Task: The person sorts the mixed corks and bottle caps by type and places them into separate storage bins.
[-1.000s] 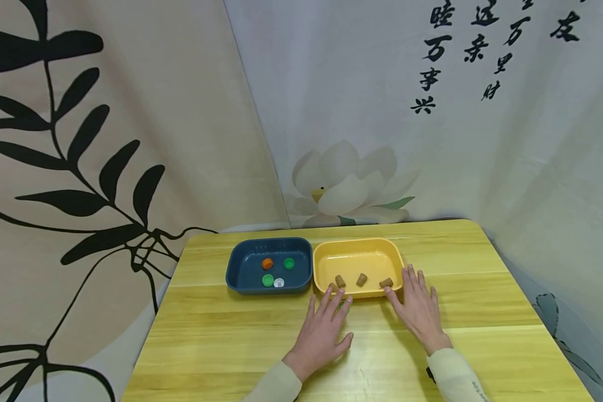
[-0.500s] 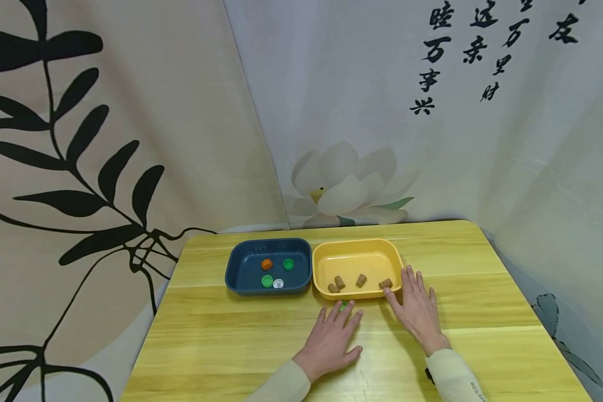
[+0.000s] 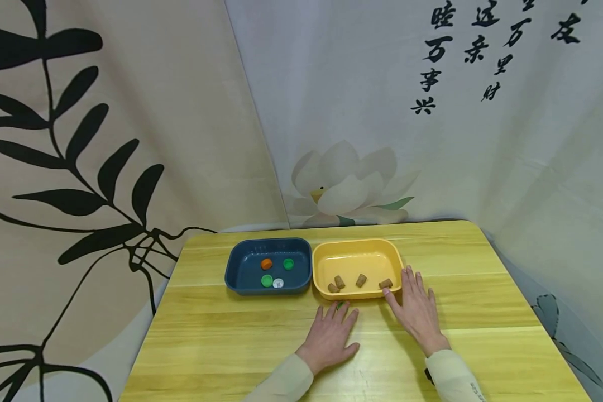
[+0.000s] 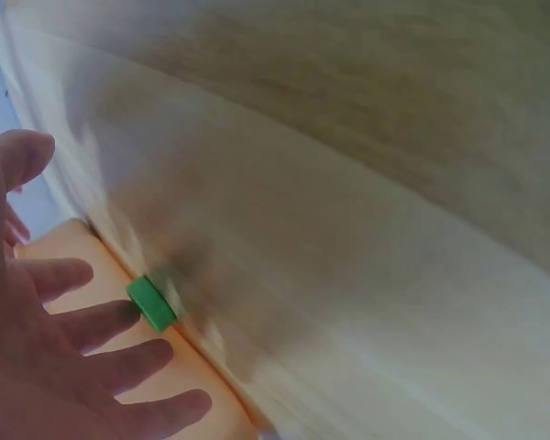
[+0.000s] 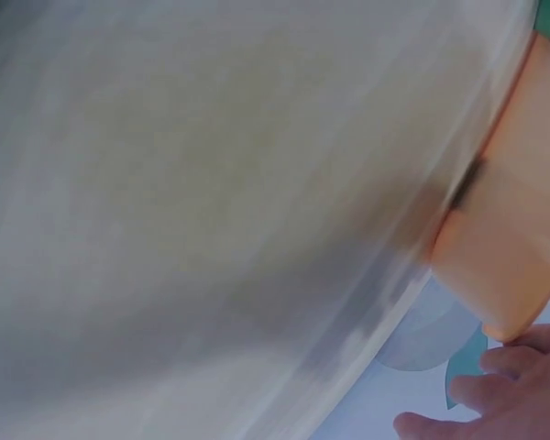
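Note:
My left hand (image 3: 328, 340) reaches over the table in front of the yellow tray (image 3: 397, 257), fingers spread and fairly straight. A green bottle cap (image 4: 152, 302) lies against the tray's front wall; in the left wrist view a fingertip is at or very near it, contact unclear. In the head view the fingers partly cover this cap (image 3: 339, 305). My right hand (image 3: 418, 315) rests at the tray's right front corner, thumb at the front rim and straight fingers along the right side. Several brown cork-like pieces (image 3: 361, 280) lie inside the tray.
Left of the yellow tray, nearly touching it, stands a dark blue tray (image 3: 231, 273). It holds an orange piece (image 3: 266, 264), two green caps (image 3: 288, 264) and a white cap (image 3: 278, 283). The wooden table (image 3: 206, 346) ends at a printed curtain (image 3: 191, 111) behind.
My left hand has drawn back from the yellow tray's front edge and shifted right, uncovering a cork-like piece, then slid slightly left over the green cap. The right hand stays in place.

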Available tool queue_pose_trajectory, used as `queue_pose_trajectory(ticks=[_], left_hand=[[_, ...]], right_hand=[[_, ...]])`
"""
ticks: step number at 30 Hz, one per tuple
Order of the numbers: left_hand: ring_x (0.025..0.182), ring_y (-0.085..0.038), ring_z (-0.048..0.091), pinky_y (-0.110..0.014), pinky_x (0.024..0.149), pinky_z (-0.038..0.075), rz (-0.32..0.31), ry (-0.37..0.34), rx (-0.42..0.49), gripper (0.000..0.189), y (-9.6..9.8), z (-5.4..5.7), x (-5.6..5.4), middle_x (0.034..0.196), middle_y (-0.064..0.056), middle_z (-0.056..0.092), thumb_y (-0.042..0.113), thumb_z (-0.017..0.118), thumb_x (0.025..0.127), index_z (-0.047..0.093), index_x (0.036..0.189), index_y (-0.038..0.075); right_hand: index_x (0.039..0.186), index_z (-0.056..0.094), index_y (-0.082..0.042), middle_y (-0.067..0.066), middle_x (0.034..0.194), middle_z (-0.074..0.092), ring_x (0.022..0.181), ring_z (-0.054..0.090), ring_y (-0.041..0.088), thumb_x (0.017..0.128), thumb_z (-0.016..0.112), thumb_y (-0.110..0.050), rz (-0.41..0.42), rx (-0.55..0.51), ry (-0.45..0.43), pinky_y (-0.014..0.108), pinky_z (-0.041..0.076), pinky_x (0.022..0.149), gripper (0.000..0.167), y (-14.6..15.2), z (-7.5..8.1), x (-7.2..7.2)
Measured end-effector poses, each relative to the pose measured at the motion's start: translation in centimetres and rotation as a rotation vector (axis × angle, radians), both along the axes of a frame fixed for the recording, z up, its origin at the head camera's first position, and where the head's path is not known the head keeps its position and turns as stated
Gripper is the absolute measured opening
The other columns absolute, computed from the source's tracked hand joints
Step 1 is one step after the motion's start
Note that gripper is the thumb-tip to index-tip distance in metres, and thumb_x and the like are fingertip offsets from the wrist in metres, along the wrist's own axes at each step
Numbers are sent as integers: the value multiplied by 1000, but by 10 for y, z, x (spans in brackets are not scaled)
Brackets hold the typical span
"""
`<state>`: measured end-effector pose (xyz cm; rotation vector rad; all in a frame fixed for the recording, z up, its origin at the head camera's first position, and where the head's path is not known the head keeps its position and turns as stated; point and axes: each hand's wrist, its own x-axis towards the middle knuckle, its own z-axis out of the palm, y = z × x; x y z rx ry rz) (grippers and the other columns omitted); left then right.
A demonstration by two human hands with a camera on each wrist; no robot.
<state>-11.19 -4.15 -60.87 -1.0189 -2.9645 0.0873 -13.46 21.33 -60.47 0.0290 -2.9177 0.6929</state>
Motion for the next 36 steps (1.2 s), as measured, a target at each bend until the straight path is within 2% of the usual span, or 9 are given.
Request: queue_pose_trajectory(ticks=[9, 17, 21, 26, 30, 33, 36], left_hand=[[143, -33, 47, -59, 111, 41, -21, -1, 29, 70, -8, 2, 2, 155, -6, 51, 62, 56, 98, 49, 155, 23], [130, -24, 59, -53, 110, 44, -42, 48, 128, 51, -32, 7, 5, 131, 3, 67, 52, 60, 100, 63, 141, 22], [132, -25, 57, -55, 111, 43, 9, 24, 158, 53, -39, 11, 5, 136, 1, 65, 53, 63, 99, 62, 142, 21], [142, -36, 46, -64, 113, 36, 102, -28, 121, 76, -43, 11, 3, 152, -8, 53, 67, 58, 96, 51, 153, 18], [147, -41, 39, -68, 113, 33, 142, -79, 94, 89, -44, 7, 4, 158, -11, 46, 76, 52, 93, 44, 158, 15], [148, -41, 38, -68, 113, 32, 152, -100, 88, 87, -43, 5, 3, 158, -12, 46, 76, 51, 93, 47, 157, 16], [146, -40, 41, -68, 113, 33, 145, -89, 88, 75, -42, 4, 2, 154, -10, 50, 70, 56, 95, 56, 149, 18]], right_hand=[[162, 23, 4, 25, 168, 19, 153, 19, 49, 105, 42, -62, -1, 2, -11, 77, 15, 114, 89, 0, 1, -1], [161, 24, 5, 26, 168, 20, 153, 19, 49, 105, 41, -62, 1, 14, -10, 77, 16, 114, 89, 1, 3, -1], [162, 23, 5, 25, 168, 19, 153, 19, 50, 105, 41, -62, 0, 12, -9, 77, 16, 114, 89, 1, 3, 0], [162, 23, 5, 24, 169, 17, 153, 18, 50, 105, 41, -62, -1, 6, -16, 77, 16, 114, 89, 1, 3, 0], [162, 24, 4, 24, 169, 17, 153, 18, 50, 105, 41, -63, -2, -1, -16, 77, 16, 114, 89, 1, 3, 0], [162, 24, 4, 24, 169, 18, 153, 19, 50, 105, 41, -63, -3, -4, -15, 77, 16, 114, 89, 0, 3, 0], [162, 24, 4, 24, 169, 17, 153, 19, 50, 105, 41, -63, -2, 0, -19, 77, 16, 114, 90, 0, 3, 0]])
